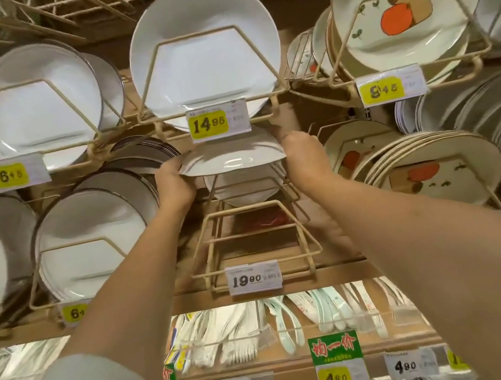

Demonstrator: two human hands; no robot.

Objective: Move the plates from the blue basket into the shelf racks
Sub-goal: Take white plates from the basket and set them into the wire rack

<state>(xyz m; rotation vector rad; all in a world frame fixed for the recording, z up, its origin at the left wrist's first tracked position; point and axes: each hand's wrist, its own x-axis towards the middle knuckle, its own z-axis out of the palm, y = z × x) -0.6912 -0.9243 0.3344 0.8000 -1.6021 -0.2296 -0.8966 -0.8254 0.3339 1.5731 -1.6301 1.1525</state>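
Observation:
Both hands hold one white plate (231,158) nearly flat, just above the middle wire rack (251,240) that carries the 19.90 price tag. My left hand (172,183) grips the plate's left rim and my right hand (301,150) grips its right rim. Behind and below the held plate, another white plate (243,187) stands at the back of that rack. The rack's front part holds nothing. The blue basket is out of view.
The rack above (209,96), tagged 14.95, holds white plates close over my hands. White plates fill racks on the left (36,103). Cream plates with a cartoon animal (404,5) fill racks on the right. Below, a shelf holds packed spoons and forks (266,327).

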